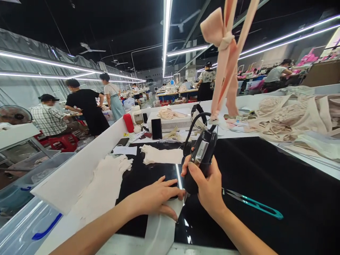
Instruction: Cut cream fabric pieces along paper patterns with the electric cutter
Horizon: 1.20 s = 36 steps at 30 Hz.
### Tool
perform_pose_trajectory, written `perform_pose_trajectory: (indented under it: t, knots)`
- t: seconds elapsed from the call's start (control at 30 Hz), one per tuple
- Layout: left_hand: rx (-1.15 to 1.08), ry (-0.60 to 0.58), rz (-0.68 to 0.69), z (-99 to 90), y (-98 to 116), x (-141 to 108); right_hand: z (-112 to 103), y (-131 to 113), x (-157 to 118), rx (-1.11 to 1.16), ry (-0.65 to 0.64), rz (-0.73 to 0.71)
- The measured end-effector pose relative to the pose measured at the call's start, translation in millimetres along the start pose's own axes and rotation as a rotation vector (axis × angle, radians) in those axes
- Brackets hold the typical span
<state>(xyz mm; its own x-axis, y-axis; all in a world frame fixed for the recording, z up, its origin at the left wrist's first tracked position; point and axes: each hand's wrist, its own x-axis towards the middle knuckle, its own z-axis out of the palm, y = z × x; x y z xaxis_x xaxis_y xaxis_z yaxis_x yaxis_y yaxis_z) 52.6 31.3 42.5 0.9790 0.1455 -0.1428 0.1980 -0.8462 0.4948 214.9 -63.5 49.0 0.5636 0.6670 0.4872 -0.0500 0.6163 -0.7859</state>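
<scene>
My right hand is closed round a black corded hand tool with a silver metal plate on its side. The tool tilts down, its tip low beside my left fingertips; its exact kind is unclear. Peach fabric strips, knotted, hang from above down to the tool's cord end. Fingers spread, my left hand lies on a pale, thin strip of material on the glossy black work surface. Right of my right hand lies a pair of turquoise thread snips.
Pale fabric pieces lie in a stack at left and a pile ahead. Behind stand a phone and a white vented box. Beige straps heap at right. A white side panel edges the table; people work beyond.
</scene>
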Motion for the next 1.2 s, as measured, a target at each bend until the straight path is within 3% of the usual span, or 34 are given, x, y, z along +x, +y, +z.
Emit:
perform_pose_trajectory:
  t: [0.53,1.2]
  knots:
    - [0.003,-0.006,0.001,-1.0,-4,1,6,-2,-4,-0.043,-0.019,-0.029]
    - [-0.015,-0.016,0.084,-1.1,-10,4,7,-3,-23,0.039,-0.063,0.053]
